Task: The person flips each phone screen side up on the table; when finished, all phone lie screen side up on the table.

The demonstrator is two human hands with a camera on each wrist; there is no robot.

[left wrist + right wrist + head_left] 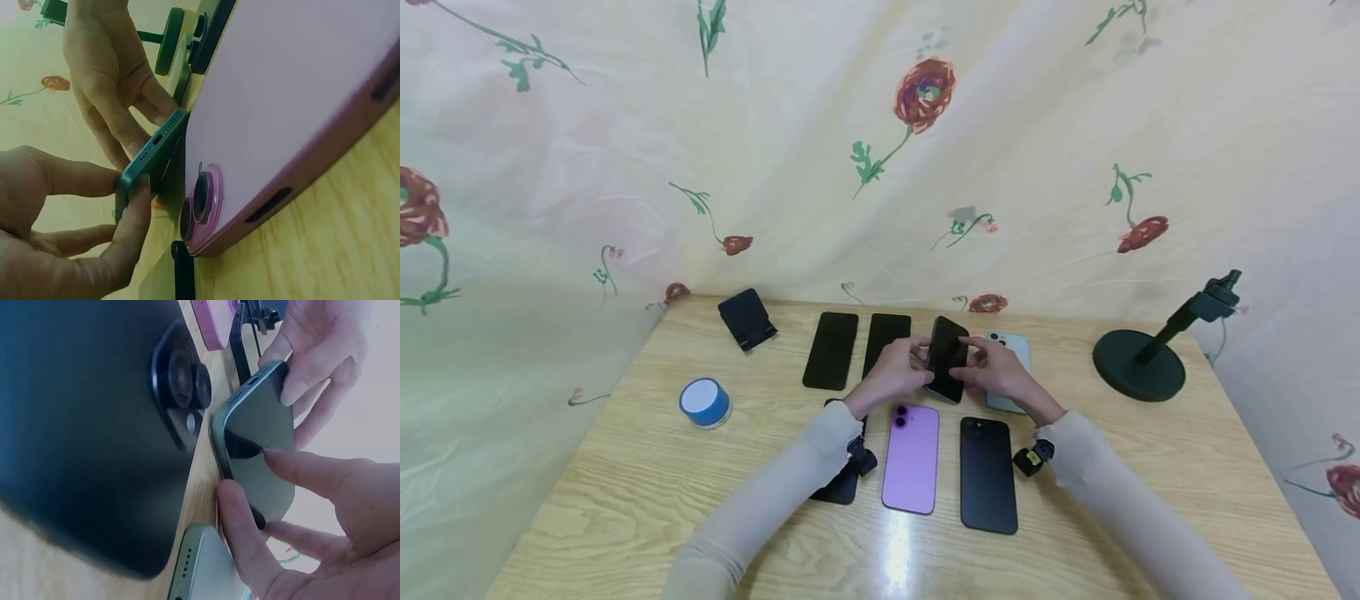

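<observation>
Both hands hold one smartphone (947, 360) with a dark screen, tilted up off the table. My left hand (897, 371) pinches its left edge between thumb and fingers; my right hand (1000, 372) pinches the right edge. In the left wrist view the held smartphone's green-tinted bottom edge (153, 145) shows a charging port. A purple smartphone (912, 460) and a black smartphone (988, 477) lie back up in front of the hands. Partly behind the right hand lies a pale smartphone (1017, 344). A dark smartphone (887, 331) lies partly hidden by the left hand.
Another dark smartphone (831, 351) lies farther left, and one more (841, 488) is partly under the left forearm. A black folding stand (747, 318) and a blue-and-white round container (704, 403) are at left. A black round-based stand (1138, 367) stands at right. Floral cloth (820, 150) hangs behind.
</observation>
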